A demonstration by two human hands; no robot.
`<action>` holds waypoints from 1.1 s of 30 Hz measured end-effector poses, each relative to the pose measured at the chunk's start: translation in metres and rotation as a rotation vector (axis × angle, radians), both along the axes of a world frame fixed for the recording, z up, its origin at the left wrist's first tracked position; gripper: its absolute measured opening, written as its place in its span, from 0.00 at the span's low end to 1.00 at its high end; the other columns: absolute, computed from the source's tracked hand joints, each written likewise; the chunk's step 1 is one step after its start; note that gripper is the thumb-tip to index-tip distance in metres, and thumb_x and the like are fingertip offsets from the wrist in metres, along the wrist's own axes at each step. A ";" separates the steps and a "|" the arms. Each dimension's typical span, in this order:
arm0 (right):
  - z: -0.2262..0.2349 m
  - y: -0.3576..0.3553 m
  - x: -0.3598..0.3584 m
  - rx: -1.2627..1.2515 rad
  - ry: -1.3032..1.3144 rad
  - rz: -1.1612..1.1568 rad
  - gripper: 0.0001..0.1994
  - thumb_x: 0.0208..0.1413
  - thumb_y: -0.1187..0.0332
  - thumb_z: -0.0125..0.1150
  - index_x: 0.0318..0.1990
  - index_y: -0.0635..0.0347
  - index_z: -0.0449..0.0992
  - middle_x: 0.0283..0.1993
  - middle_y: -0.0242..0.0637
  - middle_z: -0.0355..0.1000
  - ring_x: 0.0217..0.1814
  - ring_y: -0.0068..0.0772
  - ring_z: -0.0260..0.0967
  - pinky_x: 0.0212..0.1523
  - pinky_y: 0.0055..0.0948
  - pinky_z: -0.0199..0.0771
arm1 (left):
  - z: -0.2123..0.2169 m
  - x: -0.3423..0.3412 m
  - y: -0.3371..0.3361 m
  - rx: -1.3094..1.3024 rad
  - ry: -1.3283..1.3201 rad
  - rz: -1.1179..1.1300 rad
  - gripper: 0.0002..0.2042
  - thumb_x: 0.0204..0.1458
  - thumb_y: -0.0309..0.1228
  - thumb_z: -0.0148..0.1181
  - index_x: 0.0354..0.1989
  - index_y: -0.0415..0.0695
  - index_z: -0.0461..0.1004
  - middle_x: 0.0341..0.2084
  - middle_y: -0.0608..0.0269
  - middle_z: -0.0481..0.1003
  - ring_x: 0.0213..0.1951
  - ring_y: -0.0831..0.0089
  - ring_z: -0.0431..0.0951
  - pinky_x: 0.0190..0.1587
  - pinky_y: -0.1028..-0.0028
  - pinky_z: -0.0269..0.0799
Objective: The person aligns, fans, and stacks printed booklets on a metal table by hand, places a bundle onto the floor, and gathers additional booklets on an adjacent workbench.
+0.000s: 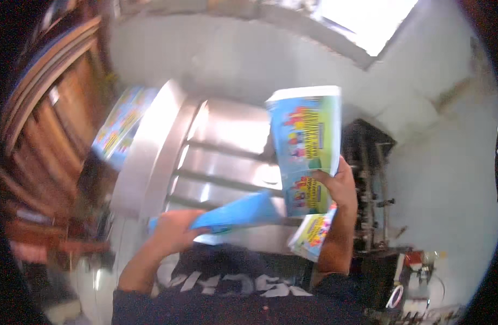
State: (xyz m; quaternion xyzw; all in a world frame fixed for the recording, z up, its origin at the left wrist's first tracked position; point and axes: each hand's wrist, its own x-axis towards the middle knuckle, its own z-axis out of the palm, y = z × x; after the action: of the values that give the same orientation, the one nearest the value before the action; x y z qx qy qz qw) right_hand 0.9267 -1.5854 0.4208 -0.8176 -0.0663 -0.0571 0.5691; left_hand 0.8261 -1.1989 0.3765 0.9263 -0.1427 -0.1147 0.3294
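Note:
My right hand (341, 187) is closed on a tall stack of printed sheets (295, 132) in blue, green and yellow, its thumb lying across the front. My left hand (175, 230) grips the end of a blue sheaf of paper (241, 211), seen nearly edge-on and smeared by motion. Both hands are over a shiny metal machine bed (222, 124) divided by dark cross bars. Another batch of printed sheets (314, 233) shows below the right-hand stack, beside my right forearm; whether it rests on the metal cannot be told.
A pile of similar printed sheets (127, 124) stands to the left, past an upright metal panel (151, 146). Wooden boards (53, 119) lean at the far left. Dark machine parts with rods and knobs (368, 189) border the bed's right side. Pale floor (433, 179) extends beyond.

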 end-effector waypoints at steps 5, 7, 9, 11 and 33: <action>-0.089 -0.028 0.000 1.048 -0.287 0.090 0.21 0.53 0.69 0.68 0.54 0.57 0.72 0.47 0.33 0.76 0.49 0.36 0.74 0.50 0.41 0.78 | -0.013 0.031 0.039 -0.358 0.057 0.196 0.17 0.53 0.31 0.63 0.50 0.40 0.76 0.39 0.55 0.81 0.37 0.67 0.81 0.43 0.66 0.76; -0.105 -0.021 -0.005 1.153 -0.274 0.162 0.17 0.54 0.64 0.67 0.49 0.60 0.74 0.42 0.36 0.76 0.41 0.38 0.77 0.42 0.42 0.82 | -0.020 0.047 0.044 -0.671 0.331 0.443 0.18 0.55 0.30 0.62 0.52 0.34 0.73 0.41 0.55 0.79 0.38 0.69 0.80 0.45 0.67 0.75; -0.088 0.016 -0.007 1.183 -0.360 0.105 0.14 0.57 0.62 0.64 0.44 0.63 0.74 0.37 0.40 0.75 0.31 0.37 0.75 0.31 0.37 0.80 | -0.056 0.058 0.054 -0.747 0.157 0.354 0.19 0.57 0.30 0.60 0.53 0.30 0.70 0.43 0.53 0.78 0.40 0.67 0.79 0.47 0.69 0.73; -0.080 0.034 -0.011 1.264 -0.416 0.191 0.14 0.58 0.61 0.61 0.41 0.65 0.73 0.33 0.43 0.74 0.24 0.36 0.72 0.23 0.33 0.75 | -0.045 0.066 0.040 -0.787 0.227 0.456 0.18 0.57 0.31 0.59 0.53 0.31 0.71 0.43 0.53 0.79 0.43 0.69 0.78 0.50 0.69 0.72; -0.138 0.154 -0.013 1.523 -0.040 0.531 0.18 0.60 0.53 0.58 0.48 0.58 0.73 0.40 0.39 0.75 0.36 0.35 0.75 0.32 0.32 0.75 | -0.063 0.090 0.047 -0.706 0.274 0.351 0.17 0.57 0.35 0.63 0.45 0.31 0.74 0.36 0.55 0.80 0.37 0.75 0.79 0.41 0.71 0.75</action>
State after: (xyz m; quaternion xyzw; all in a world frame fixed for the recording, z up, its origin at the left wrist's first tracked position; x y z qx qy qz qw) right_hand 0.9137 -1.4317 0.2823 -0.1611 -0.2114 0.0360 0.9634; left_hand 0.9162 -1.1522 0.3136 0.7429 0.0318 -0.1230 0.6572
